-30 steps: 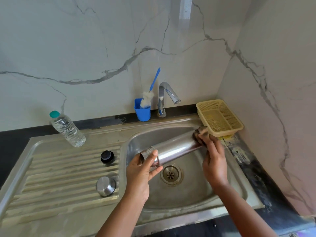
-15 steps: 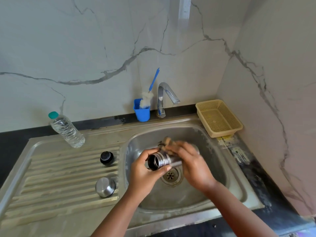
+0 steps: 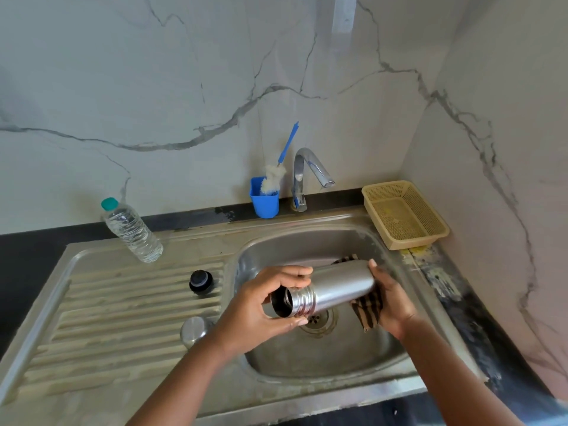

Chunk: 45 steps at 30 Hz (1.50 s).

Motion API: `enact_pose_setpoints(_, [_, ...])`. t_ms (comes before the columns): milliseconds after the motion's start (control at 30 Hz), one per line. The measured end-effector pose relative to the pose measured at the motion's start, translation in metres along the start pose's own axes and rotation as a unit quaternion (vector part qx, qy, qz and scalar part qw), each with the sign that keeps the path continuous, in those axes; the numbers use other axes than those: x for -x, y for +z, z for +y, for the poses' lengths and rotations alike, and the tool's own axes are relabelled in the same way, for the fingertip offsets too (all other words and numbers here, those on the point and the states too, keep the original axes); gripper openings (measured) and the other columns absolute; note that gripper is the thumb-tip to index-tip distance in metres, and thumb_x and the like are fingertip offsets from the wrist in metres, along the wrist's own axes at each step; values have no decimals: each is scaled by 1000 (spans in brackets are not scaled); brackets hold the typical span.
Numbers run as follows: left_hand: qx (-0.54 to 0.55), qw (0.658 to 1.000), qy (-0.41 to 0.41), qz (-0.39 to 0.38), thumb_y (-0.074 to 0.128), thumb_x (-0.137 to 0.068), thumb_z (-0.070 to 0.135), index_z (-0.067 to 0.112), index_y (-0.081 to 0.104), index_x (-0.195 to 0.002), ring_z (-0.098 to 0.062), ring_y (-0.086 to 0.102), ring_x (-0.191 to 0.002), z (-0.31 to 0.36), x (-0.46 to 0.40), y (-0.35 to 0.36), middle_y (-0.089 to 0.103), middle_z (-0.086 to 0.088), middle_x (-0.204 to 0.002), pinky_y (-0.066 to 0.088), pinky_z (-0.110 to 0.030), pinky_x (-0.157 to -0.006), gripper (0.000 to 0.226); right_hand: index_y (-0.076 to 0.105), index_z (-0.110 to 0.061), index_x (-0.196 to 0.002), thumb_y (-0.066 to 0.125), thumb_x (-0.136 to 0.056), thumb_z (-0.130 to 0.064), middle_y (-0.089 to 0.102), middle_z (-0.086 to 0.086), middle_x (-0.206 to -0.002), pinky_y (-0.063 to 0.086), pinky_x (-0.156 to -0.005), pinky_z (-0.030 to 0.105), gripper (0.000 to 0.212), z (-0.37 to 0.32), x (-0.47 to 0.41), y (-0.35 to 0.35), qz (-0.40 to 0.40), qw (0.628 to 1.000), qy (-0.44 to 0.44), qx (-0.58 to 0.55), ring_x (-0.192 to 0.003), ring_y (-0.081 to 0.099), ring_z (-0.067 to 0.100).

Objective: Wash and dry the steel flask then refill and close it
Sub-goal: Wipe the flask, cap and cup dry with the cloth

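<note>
White marble-look walls with grey veins meet in a corner behind a steel sink unit set in a dark tabletop [image 3: 27,250].

Over the sink basin [image 3: 307,244], the left hand [image 3: 261,312] curls its fingers [image 3: 295,273] and thumb round the threaded neck of the steel flask [image 3: 335,287], which lies nearly level with its open mouth turned toward the person. The right hand [image 3: 393,302] cups the flask's far end through a brown striped cloth [image 3: 368,305], fingers wrapped behind the body so that only a fingertip shows at the top. A corner of the cloth hangs below the flask, above the drain [image 3: 318,321].

On the ribbed draining board [image 3: 123,302] to the left lie a black stopper [image 3: 201,281] and, nearer the person, a steel cap [image 3: 193,330], partly hidden by the left wrist. A clear water bottle [image 3: 132,230] with a teal cap stands at the board's back edge. Behind the basin stand a blue cup [image 3: 265,201] holding a blue-handled bottle brush [image 3: 276,176], a chrome tap [image 3: 307,176] just beside it, and a yellow mesh basket [image 3: 405,215] in the corner.
</note>
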<state>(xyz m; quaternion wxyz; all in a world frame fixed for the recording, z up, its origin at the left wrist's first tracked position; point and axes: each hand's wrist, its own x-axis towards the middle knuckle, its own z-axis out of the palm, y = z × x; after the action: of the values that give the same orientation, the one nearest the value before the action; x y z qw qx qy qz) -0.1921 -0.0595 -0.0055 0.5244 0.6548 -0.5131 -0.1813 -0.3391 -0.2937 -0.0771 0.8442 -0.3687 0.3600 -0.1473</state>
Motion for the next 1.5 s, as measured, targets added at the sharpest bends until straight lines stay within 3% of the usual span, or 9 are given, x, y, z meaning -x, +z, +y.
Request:
enact_pose_setpoints(200, [61,982,-178,30,85,-68,28,53,17,-149,0,46,-133,-9,4,-9,30,21,-155,52,-31,-98,109,60,-17,-126,69,-80,-37,67,12,-113,58,-69,37,51,-2,1,7,0,994,-98,-46,-97,66,26])
enact_pose_setpoints(300, [235,928,-282,59,89,-68,33,18,47,-137,-23,69,-107,-4,13,11,68,-6,-118,60,-41,-79,81,60,-24,-118,67,-81,-27,66,8,-110,56,-64,34,38,-9,2,12,13,988,-148,-52,-94,64,23])
enact_pose_setpoints(467, [461,791,-332,227,101,-42,25,4,59,-106,-33,73,-95,-11,14,39,72,-18,-101,61,-38,-71,79,58,-25,-118,70,-75,-17,61,5,-113,53,-76,35,46,-16,1,15,-25,978,-202,-35,-101,58,24])
enact_pose_setpoints(600, [405,807,-306,303,83,-58,2,8,62,-112,-21,73,-87,-12,6,42,71,-10,-94,62,-34,-75,58,63,-25,-116,80,-74,-10,68,3,-112,56,-87,46,48,-15,3,19,54,957,-260,118,-102,64,30])
enact_pose_setpoints(667, [380,818,-290,319,83,-57,3,9,62,-118,-19,72,-88,-13,5,37,72,-5,-92,61,-34,-78,65,62,-32,-116,67,-85,6,68,-4,-117,53,-95,51,49,-10,4,29,93,909,-316,253,-111,65,23])
enact_pose_setpoints(800, [302,868,-250,305,91,-56,4,22,66,-116,-18,69,-100,-22,4,32,73,-3,-107,55,-34,-87,68,58,-30,-126,52,-85,18,63,-20,-126,46,-104,27,62,7,31,73,-17,794,-451,407,-121,58,4])
enact_pose_setpoints(1067, [294,879,-250,281,65,-85,3,2,63,-114,-20,72,-90,-27,10,31,71,-16,-99,58,-23,-73,29,62,-16,-132,42,-95,4,56,5,-134,36,-113,42,46,37,62,106,-221,562,-554,572,-140,39,29])
enact_pose_setpoints(1200, [271,896,-216,277,80,-67,-14,5,63,-121,-23,70,-102,-24,12,33,73,-13,-110,56,-26,-80,60,65,-12,-125,40,-96,4,54,4,-136,40,-111,39,42,30,41,78,-158,613,-558,536,-140,41,26])
enact_pose_setpoints(1500, [359,843,-260,303,92,-45,20,14,66,-114,-27,67,-99,-24,13,24,71,-8,-98,58,-43,-91,74,56,-19,-128,43,-83,18,53,2,-129,45,-98,31,60,16,3,28,123,713,-473,503,-118,55,23])
